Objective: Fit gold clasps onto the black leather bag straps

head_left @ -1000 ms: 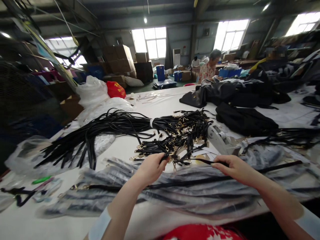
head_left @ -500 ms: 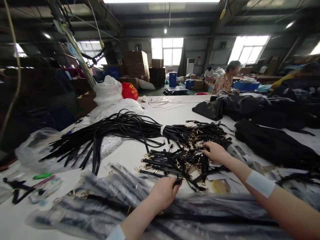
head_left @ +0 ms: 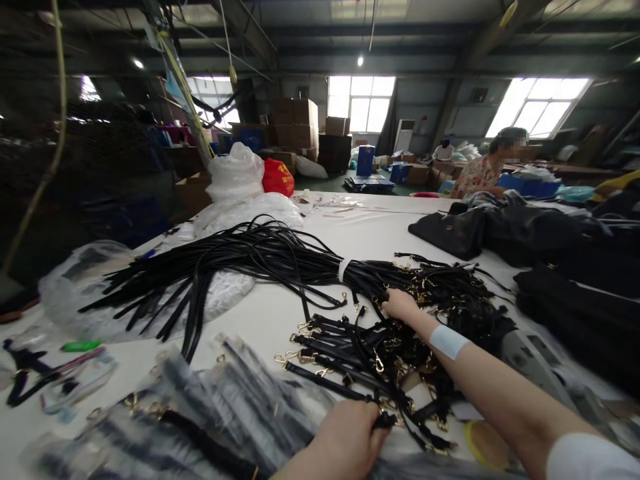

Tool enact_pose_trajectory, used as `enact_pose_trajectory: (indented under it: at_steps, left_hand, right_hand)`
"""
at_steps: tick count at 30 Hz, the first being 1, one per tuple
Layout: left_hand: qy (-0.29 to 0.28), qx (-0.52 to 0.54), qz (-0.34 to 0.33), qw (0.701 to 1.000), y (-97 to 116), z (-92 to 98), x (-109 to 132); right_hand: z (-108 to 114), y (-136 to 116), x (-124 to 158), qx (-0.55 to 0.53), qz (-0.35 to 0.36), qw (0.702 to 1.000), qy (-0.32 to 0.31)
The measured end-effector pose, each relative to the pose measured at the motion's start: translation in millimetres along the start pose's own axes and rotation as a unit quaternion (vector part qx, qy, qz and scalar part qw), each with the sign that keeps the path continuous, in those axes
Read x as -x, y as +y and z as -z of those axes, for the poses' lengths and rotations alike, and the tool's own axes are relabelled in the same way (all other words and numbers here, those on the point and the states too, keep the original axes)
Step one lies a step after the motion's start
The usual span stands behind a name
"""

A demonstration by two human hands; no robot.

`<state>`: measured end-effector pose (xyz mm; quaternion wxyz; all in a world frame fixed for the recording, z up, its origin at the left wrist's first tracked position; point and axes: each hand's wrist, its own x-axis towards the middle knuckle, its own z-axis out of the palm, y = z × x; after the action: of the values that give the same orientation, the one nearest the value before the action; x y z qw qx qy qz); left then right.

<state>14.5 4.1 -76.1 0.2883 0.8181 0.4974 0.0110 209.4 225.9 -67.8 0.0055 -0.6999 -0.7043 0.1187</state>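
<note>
A big bundle of black straps (head_left: pixel 260 257) with gold clasps lies across the white table (head_left: pixel 370 230), tied by a white band (head_left: pixel 344 269). My right hand (head_left: pixel 399 305) reaches far into the clasp ends of the bundle, fingers curled among the straps. My left hand (head_left: pixel 347 439) sits at the near edge, pinched on the end of one black strap (head_left: pixel 330 383) beside a gold clasp. Loose straps with clasps (head_left: pixel 360 350) lie between both hands.
Clear plastic bags holding straps (head_left: pixel 220 407) cover the near edge. Black handbags (head_left: pixel 453 230) are piled at right. White bags (head_left: pixel 235 175) and a red bag (head_left: pixel 278 178) stand at the back left. A person (head_left: pixel 487 170) sits beyond the table. A yellow disc (head_left: pixel 483 443) lies near my right forearm.
My right hand let go of the long strap and reached forward into the bundle's clasp ends. My left hand stayed pinched on a strap end. The view shifted right and closer.
</note>
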Motion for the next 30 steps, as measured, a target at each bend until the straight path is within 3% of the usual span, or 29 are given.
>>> enact_pose_trajectory:
  at_steps: [5, 8, 11, 14, 20, 24, 30]
  left_hand:
    - [0.007, -0.008, 0.002, 1.000, 1, -0.2, 0]
    - [0.017, -0.013, 0.004, 1.000, 7, 5.9, 3]
    - [0.040, -0.012, -0.017, 0.999, 19, 14.7, 8]
    - [0.060, -0.010, -0.050, 0.997, 36, 21.2, 15]
    - [0.072, 0.041, -0.072, 0.994, 71, 18.1, 31]
    - [0.083, 0.151, -0.025, 0.985, 86, 5.9, 40]
    - [0.058, 0.304, -0.045, 0.950, 97, -11.4, 44]
  right_hand:
    - [51, -1, 22, -0.032, 0.077, 0.996, 0.007]
    - [83, 11, 58, -0.051, 0.130, 0.990, 0.023]
    - [97, 38, 102, -0.058, 0.152, 0.986, 0.040]
    - [86, 75, 140, -0.051, 0.137, 0.988, 0.043]
    - [26, 138, 187, -0.046, 0.075, 0.995, 0.041]
    - [10, 150, 197, -0.064, 0.063, 0.993, 0.070]
    - [25, 142, 208, -0.097, 0.071, 0.987, 0.102]
